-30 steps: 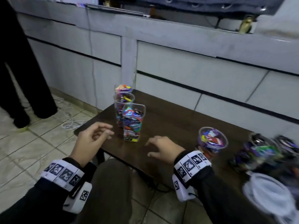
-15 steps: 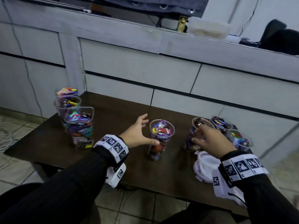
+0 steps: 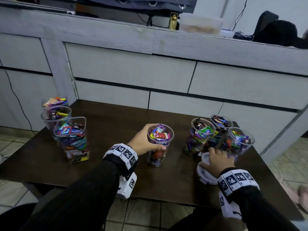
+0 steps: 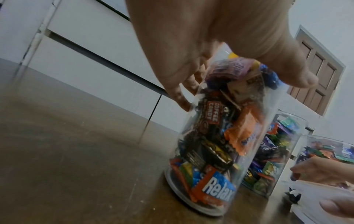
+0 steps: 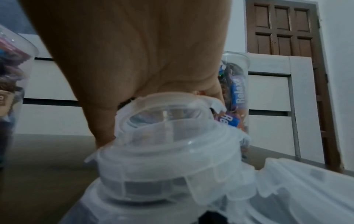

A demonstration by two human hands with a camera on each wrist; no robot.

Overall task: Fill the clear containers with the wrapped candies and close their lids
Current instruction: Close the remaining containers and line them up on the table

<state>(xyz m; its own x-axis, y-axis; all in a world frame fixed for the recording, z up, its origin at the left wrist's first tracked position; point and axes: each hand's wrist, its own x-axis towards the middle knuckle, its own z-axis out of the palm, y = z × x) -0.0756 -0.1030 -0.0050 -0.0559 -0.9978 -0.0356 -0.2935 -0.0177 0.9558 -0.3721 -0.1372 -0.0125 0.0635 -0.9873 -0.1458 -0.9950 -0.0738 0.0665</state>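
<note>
The left hand (image 3: pixel 143 142) wraps thumb and fingers round the upper wall of the round candy-filled container (image 3: pixel 159 145), which stands mid-counter (image 3: pixel 116 177) and is likely being steadied for capping. Meanwhile the right hand (image 3: pixel 216 160) sits on the stack of translucent lids (image 3: pixel 204 176) near the front edge, fingers curled on the top lid, apparently taking one. Three more unlidded containers (image 3: pixel 200 137) wait just behind.

Left hand (image 3: pixel 144 142) grips middle container (image 3: pixel 159 148); right hand (image 3: pixel 216 161) on lids (image 3: pixel 205 176).
</note>
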